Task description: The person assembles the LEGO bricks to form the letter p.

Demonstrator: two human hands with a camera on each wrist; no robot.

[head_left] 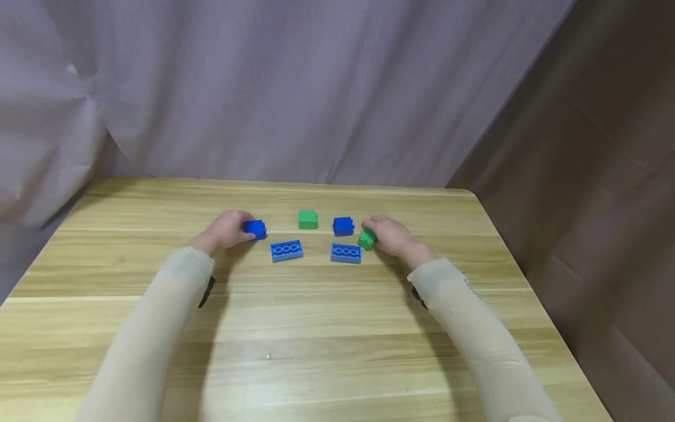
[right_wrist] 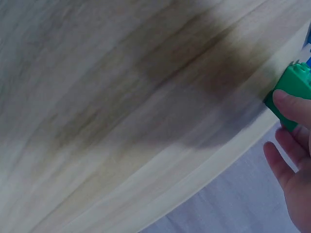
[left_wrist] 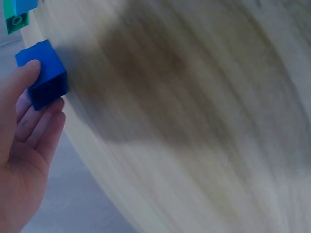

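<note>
The left hand [head_left: 225, 230] has a small blue brick [head_left: 255, 229] pinched between thumb and fingertips, low over the table [head_left: 316, 351] at the left end of the scattered pieces; in the left wrist view the thumb lies on top of the brick [left_wrist: 43, 73] and the other fingers [left_wrist: 41, 128] are loosely stretched beneath it. The right hand [head_left: 391, 235] grips a small green brick [head_left: 367, 238] the same way, tilted on its side at the right end of the group; the right wrist view shows the thumb pressed on the green brick [right_wrist: 293, 92], the fingers only lightly curled. Between the hands two flat light-blue plates lie studs up on the wood, the left plate [head_left: 286, 250] just right of the blue brick, the right plate [head_left: 345, 252] just beside the green one. Behind them stand a second green brick [head_left: 308, 219] and a second blue brick [head_left: 343, 226], apart from each other. A pale curtain [head_left: 295, 88] hangs behind the table.
</note>
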